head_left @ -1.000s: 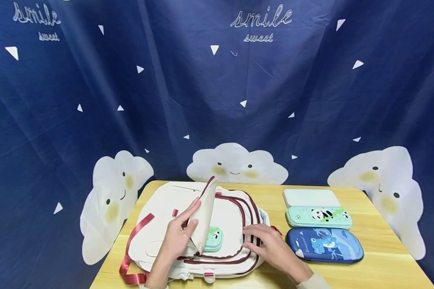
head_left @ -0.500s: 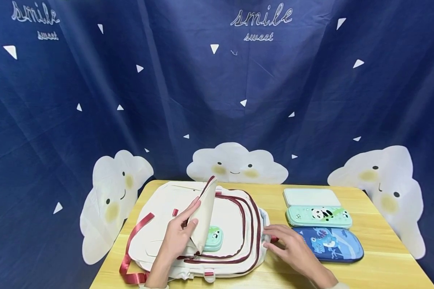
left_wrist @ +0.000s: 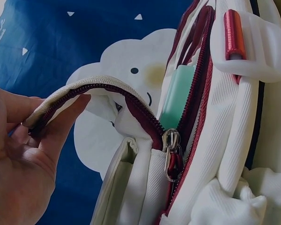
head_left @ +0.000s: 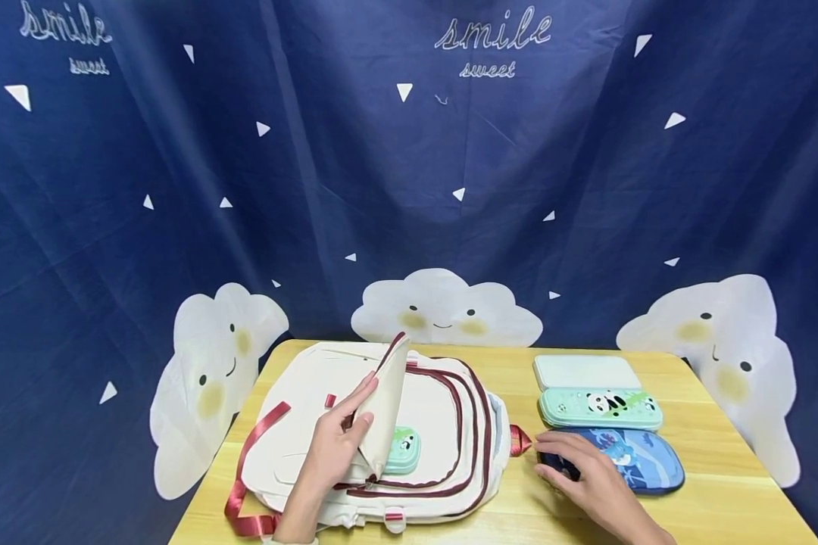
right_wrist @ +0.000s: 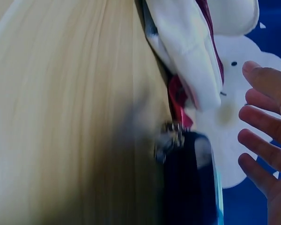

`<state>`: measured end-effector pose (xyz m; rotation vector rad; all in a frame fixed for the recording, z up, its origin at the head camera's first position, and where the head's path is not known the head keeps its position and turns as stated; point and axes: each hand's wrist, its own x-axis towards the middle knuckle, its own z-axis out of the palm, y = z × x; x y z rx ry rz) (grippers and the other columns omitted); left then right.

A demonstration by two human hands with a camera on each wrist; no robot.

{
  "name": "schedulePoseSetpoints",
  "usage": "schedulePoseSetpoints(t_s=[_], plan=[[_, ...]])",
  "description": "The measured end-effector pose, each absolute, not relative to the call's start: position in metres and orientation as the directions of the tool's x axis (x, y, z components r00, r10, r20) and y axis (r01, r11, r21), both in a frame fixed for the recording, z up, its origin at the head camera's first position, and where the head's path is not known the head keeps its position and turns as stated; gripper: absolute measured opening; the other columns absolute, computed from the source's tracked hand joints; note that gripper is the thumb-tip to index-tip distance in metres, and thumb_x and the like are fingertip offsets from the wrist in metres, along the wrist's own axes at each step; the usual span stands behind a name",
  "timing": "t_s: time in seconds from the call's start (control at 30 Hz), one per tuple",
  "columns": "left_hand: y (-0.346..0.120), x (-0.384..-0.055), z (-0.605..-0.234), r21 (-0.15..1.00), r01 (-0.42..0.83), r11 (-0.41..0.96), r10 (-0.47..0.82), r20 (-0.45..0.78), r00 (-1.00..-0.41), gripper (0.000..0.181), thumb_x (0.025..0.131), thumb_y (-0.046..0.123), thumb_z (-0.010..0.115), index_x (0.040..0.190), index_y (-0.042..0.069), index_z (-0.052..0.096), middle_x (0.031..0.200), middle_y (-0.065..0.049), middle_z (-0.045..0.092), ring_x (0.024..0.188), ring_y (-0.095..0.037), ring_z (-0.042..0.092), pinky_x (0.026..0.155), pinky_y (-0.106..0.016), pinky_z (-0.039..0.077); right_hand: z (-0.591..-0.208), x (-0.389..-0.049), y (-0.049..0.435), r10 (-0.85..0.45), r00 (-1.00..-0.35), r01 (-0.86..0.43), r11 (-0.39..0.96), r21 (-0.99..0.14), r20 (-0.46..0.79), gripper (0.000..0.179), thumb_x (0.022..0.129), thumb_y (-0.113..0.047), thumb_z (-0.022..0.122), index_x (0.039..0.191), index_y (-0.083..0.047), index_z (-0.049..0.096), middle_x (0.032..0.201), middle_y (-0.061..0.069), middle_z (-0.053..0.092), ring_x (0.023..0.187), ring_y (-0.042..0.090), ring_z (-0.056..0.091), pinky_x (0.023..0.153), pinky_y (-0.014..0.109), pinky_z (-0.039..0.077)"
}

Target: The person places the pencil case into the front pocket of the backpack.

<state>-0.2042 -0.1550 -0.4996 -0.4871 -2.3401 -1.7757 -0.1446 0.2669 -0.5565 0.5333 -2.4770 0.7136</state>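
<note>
A white backpack (head_left: 300,439) with dark red zippers lies flat on the wooden table. My left hand (head_left: 334,446) pinches the edge of its front pocket flap (head_left: 387,412) and holds it folded back; in the left wrist view the thumb and fingers grip the zippered edge (left_wrist: 79,89). Inside the opened pocket shows the end of a mint-green pencil case (head_left: 404,453), partly hidden by the flap. My right hand (head_left: 589,477) hovers, fingers spread and slightly bent, over the left end of a blue dinosaur pencil case (head_left: 654,462). The right wrist view shows space between that hand (right_wrist: 271,122) and the case (right_wrist: 189,183).
Behind the dinosaur case lie a mint-green panda pencil case (head_left: 603,409) and a plain pale case (head_left: 586,372). A red strap (head_left: 245,469) hangs at the backpack's left, and a red loop (head_left: 519,440) sticks out at its right. A blue cloud-print curtain (head_left: 409,166) stands behind the table.
My right hand has moved right, from the backpack's zippered edge, past its right end, to above the dinosaur pencil case. The left hand keeps holding the flap in the same place.
</note>
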Motion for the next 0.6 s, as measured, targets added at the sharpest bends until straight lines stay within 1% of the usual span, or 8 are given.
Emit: schedulePoseSetpoints(t_s=[0.13, 0.27, 0.37, 0.43, 0.5, 0.6], plan=[[-0.155, -0.205, -0.5, 0.904, 0.354, 0.238, 0.157, 0.324, -0.933, 0.055, 0.102, -0.007, 0.065, 0.153, 0.012, 0.065, 0.164, -0.002, 0.056, 0.157, -0.025, 0.044, 0.118, -0.007, 0.033, -0.556, -0.139, 0.28, -0.22, -0.809, -0.468, 0.801, -0.373, 0.545, 0.035, 0.081, -0.018, 0.096, 0.113, -0.027, 0.084, 0.124, -0.006, 0.079, 0.115, 0.016, 0.073, 0.108, -0.003, 0.032], [-0.155, -0.205, -0.501, 0.901, 0.362, 0.238, 0.159, 0.331, -0.93, 0.054, 0.101, -0.008, 0.065, 0.152, 0.012, 0.065, 0.164, -0.003, 0.057, 0.156, -0.026, 0.045, 0.119, -0.008, 0.034, -0.556, -0.134, 0.292, -0.205, -0.821, -0.446, 0.813, -0.375, 0.533, 0.034, 0.082, -0.02, 0.096, 0.113, -0.026, 0.084, 0.124, -0.006, 0.079, 0.115, 0.018, 0.072, 0.115, -0.003, 0.022], [-0.155, -0.205, -0.501, 0.902, 0.359, 0.238, 0.159, 0.329, -0.931, 0.054, 0.102, -0.007, 0.065, 0.152, 0.012, 0.065, 0.164, -0.002, 0.057, 0.156, -0.025, 0.045, 0.119, -0.008, 0.033, -0.557, -0.131, 0.304, -0.191, -0.822, -0.438, 0.815, -0.38, 0.536, 0.035, 0.081, -0.019, 0.096, 0.114, -0.024, 0.084, 0.123, -0.004, 0.079, 0.116, 0.017, 0.07, 0.117, -0.003, 0.017], [-0.155, -0.205, -0.501, 0.904, 0.356, 0.237, 0.158, 0.326, -0.932, 0.054, 0.102, -0.007, 0.065, 0.152, 0.012, 0.065, 0.164, -0.002, 0.057, 0.156, -0.025, 0.045, 0.119, -0.008, 0.033, -0.558, -0.13, 0.311, -0.18, -0.821, -0.432, 0.817, -0.382, 0.542, 0.036, 0.08, -0.018, 0.097, 0.114, -0.023, 0.084, 0.123, -0.002, 0.079, 0.117, 0.012, 0.068, 0.117, -0.003, 0.018], [-0.155, -0.205, -0.501, 0.904, 0.356, 0.236, 0.158, 0.326, -0.932, 0.054, 0.101, -0.007, 0.065, 0.152, 0.012, 0.065, 0.163, -0.002, 0.057, 0.156, -0.025, 0.045, 0.119, -0.008, 0.033, -0.559, -0.128, 0.318, -0.165, -0.825, -0.417, 0.822, -0.387, 0.54, 0.036, 0.081, -0.019, 0.096, 0.114, -0.023, 0.084, 0.123, -0.002, 0.079, 0.12, 0.003, 0.065, 0.113, -0.005, 0.019], [-0.154, -0.206, -0.502, 0.903, 0.36, 0.236, 0.161, 0.329, -0.93, 0.054, 0.101, -0.008, 0.065, 0.152, 0.011, 0.065, 0.163, -0.003, 0.057, 0.156, -0.026, 0.045, 0.119, -0.008, 0.033, -0.56, -0.124, 0.328, -0.131, -0.84, -0.383, 0.831, -0.403, 0.527, 0.034, 0.083, -0.021, 0.095, 0.115, -0.023, 0.084, 0.125, 0.0, 0.078, 0.124, -0.012, 0.055, 0.109, -0.007, 0.018]])
